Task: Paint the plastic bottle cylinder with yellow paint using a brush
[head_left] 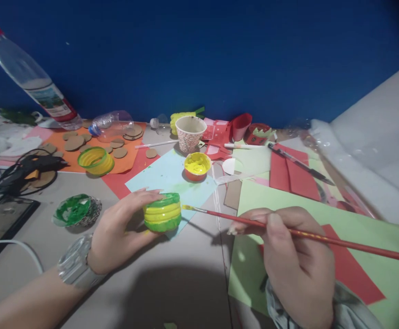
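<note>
My left hand (pixel 122 226), with a watch on its wrist, grips a round piece (pixel 162 212) painted in green and yellow bands. Pinched in my right hand (pixel 293 256) is a long red paintbrush (pixel 231 216). Its yellow-coated tip points left, just short of the painted piece's right side, with a small gap between them. Behind the piece, a small cup of yellow paint (pixel 197 166) stands on light blue paper (pixel 158 176). A bowl of green paint (pixel 75 211) is left of my left hand.
A tall bottle (pixel 48 96) leans at the back left, near cardboard discs (pixel 74 143) and a yellow-green ring (pixel 95 161). A patterned paper cup (pixel 190 134) stands behind the yellow paint. Black cables (pixel 17 171) lie left. Green paper (pixel 254 269), red paper and a pen (pixel 300 163) lie right.
</note>
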A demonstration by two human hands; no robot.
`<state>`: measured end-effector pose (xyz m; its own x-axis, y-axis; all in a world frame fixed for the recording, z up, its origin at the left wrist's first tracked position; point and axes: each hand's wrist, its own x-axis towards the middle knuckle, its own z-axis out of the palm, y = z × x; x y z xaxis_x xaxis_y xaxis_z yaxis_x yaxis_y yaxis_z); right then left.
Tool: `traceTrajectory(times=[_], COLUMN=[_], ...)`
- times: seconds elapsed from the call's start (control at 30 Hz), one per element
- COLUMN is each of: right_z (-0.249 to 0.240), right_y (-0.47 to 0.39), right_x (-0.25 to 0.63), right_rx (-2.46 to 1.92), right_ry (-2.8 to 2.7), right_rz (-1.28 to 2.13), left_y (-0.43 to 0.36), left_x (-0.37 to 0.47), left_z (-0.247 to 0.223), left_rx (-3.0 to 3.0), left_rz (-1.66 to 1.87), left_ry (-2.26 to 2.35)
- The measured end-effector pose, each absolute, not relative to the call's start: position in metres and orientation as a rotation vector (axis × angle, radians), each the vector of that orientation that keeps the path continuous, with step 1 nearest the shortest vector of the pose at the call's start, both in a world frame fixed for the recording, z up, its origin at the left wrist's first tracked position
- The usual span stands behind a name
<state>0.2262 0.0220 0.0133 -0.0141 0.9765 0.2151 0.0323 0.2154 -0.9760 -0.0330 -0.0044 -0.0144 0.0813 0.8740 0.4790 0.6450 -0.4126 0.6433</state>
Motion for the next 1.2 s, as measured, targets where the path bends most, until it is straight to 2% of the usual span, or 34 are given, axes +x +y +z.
traceTrajectory(times=[0.23, 0.77, 1.2], right_z=[0.021, 0.011, 0.015], right_y=[0.024, 0.033, 0.033], right_x=[0.222, 0.226, 0.224], right_rx=[-0.801, -0.956, -0.915], right_ry=[-1.225, -1.278, -1.134], right_rz=[1.224, 1.214, 1.171], left_y=[-0.004, 0.002, 0.002], left_x=[-0.034, -0.028, -0.033], left_z=[-0.018, -0.007, -0.003], left_rx=[1.940, 1.774, 1.640], left_rz=[1.293, 1.503, 1.267], left_ry=[1.324, 1.097, 1.255])
